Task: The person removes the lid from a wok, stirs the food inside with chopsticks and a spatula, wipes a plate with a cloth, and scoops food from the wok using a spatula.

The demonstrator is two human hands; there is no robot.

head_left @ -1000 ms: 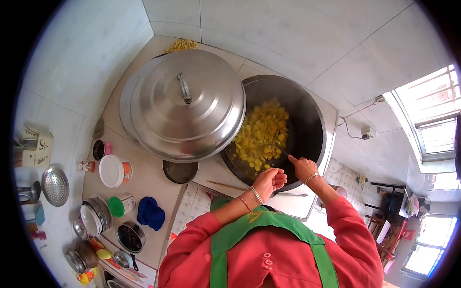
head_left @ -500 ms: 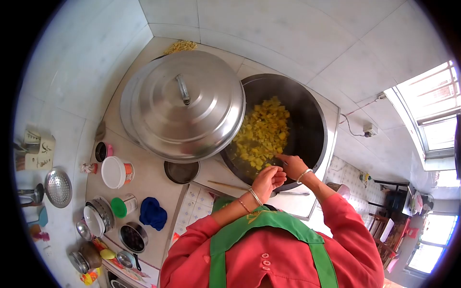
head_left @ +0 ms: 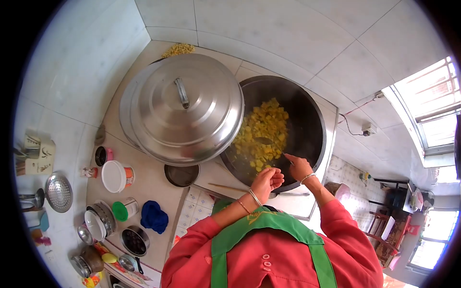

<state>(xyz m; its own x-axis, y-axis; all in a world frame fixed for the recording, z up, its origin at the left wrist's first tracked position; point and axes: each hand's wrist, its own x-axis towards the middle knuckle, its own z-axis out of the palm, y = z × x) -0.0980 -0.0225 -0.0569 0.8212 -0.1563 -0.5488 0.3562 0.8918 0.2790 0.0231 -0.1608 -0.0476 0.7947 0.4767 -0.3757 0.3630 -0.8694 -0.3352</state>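
My right hand [head_left: 301,169] is closed around the handle of a spoon [head_left: 263,140] over the near right side of a large dark wok [head_left: 307,120]. The spoon's bowl is above yellow chopped pieces of food [head_left: 271,120] in the wok. Cupped with its fingers curled together, my left hand [head_left: 269,180] is at the wok's near rim; whatever lies in its palm is hidden. A large metal lid [head_left: 206,105] covers the left neighbour of the wok.
A long-handled utensil [head_left: 295,194] and a thin wooden stick [head_left: 224,186] lie by the near rim. To the left are a dark round pan [head_left: 181,175], a white tub [head_left: 114,176], a green-lidded jar [head_left: 120,211], a blue cloth [head_left: 154,217] and a metal pot [head_left: 135,241].
My right hand has moved right and slightly down, away from my left hand. The spoon's bowl now shows over the food. My left hand stays almost in place.
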